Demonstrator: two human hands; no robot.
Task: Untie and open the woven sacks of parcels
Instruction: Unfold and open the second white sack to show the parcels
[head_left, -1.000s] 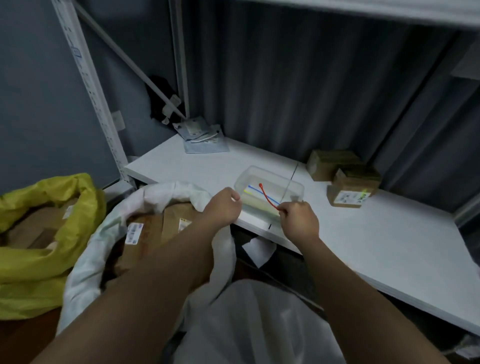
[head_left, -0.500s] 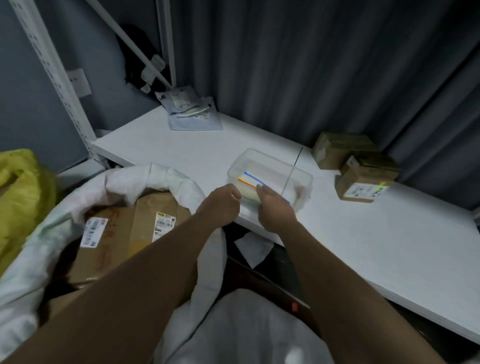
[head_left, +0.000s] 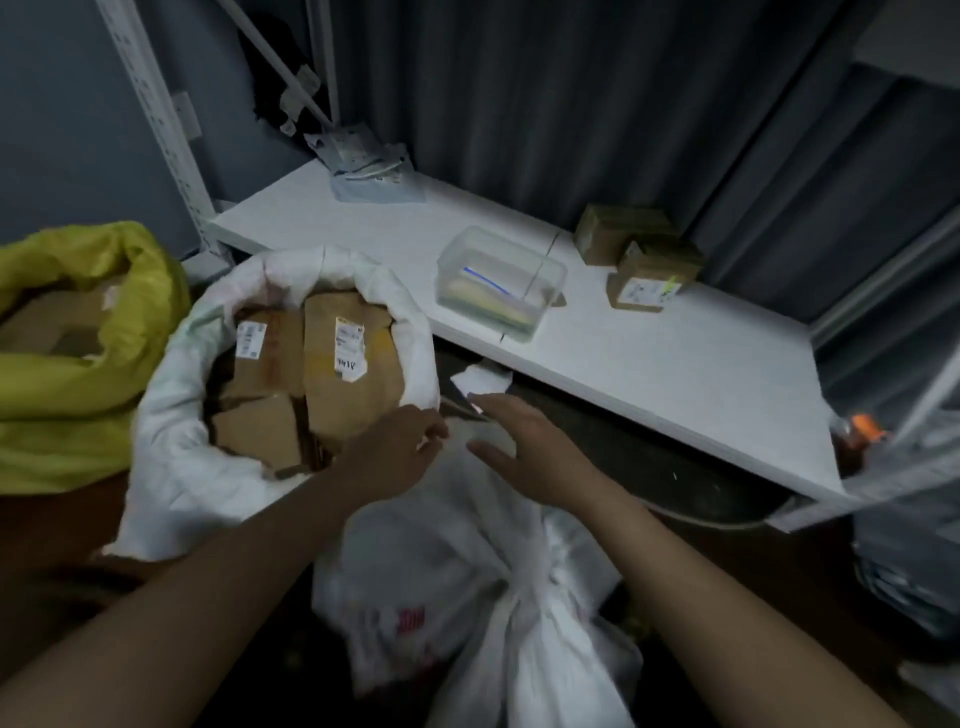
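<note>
Both hands are empty — left hand (head_left: 400, 452) loosely curled, right hand (head_left: 524, 441) spread flat over the tied white sack (head_left: 467, 597) at bottom centre. I'd find the knot first — don't yank the neck.

Little here can I truly read; the white label (head_left: 349, 348) on the brown parcel (head_left: 349, 384) in my open white sack (head_left: 171, 467) bears handwritten marks, too blurred to make out; the barcode sticker (head_left: 251, 339) beside it and the red print (head_left: 410, 621) on the tied sack (head_left: 467, 597) stay illegible.
</note>
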